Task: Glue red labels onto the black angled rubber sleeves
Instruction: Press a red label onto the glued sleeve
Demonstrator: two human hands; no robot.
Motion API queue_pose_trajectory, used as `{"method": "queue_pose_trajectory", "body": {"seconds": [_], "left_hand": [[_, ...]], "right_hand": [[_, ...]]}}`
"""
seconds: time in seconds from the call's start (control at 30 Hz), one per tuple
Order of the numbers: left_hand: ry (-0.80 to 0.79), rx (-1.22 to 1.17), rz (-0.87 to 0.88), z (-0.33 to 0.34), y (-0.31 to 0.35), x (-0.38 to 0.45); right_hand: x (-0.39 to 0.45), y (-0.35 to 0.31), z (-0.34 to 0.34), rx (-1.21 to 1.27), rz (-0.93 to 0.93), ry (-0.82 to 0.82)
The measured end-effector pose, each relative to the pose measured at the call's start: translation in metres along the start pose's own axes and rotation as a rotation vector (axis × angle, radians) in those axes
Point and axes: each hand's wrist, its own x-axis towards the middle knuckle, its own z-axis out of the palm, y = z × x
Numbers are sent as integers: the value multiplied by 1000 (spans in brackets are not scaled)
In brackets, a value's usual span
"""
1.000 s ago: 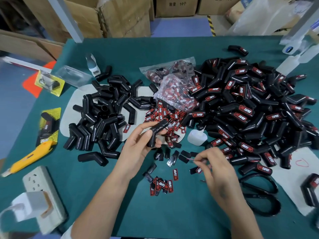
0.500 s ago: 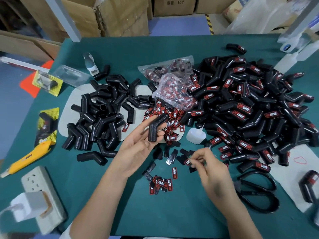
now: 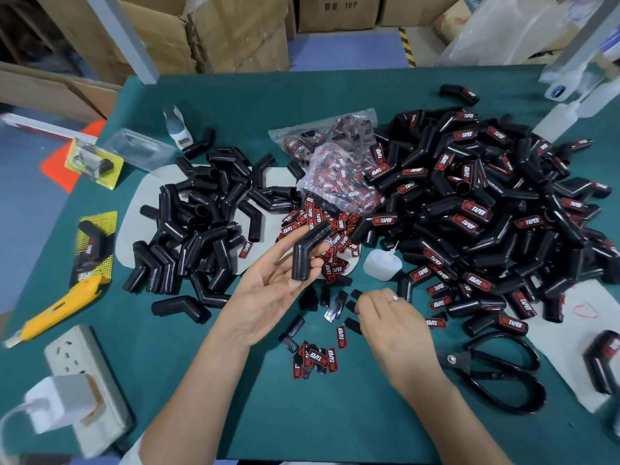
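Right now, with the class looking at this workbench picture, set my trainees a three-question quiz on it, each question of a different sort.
1. True or false: the sleeve on the left hand already bears a red label.
2. Which pile holds the labelled sleeves? A) the left pile B) the right pile
3. Fill in: the small white glue bottle lies on the green ____.

Key: 1 false, no label shows on it. 2 B. 3 table.
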Motion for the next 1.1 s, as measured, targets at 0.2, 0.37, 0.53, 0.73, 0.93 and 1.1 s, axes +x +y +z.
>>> {"method": "queue_pose_trajectory", "body": {"seconds": [0.2, 0.37, 0.53, 0.73, 0.93, 1.1], "left_hand": [[-37, -41, 12, -2, -1, 0], [-79, -70, 19, -3, -3, -1], [-65, -25, 10, -5, -2, -3], [-90, -25, -10, -3, 5, -5], [-117, -45, -26, -3, 9, -7], [111, 105, 49, 6, 3, -5]], "right_hand": [[-4, -3, -15, -46, -162, 122], [-15, -2, -29, 55, -153, 21], [2, -11, -45, 586, 164, 104], [50, -28, -52, 1023, 410, 275], [58, -32, -41, 1138, 429, 312], [51, -32, -30, 1197, 450, 238]]}}
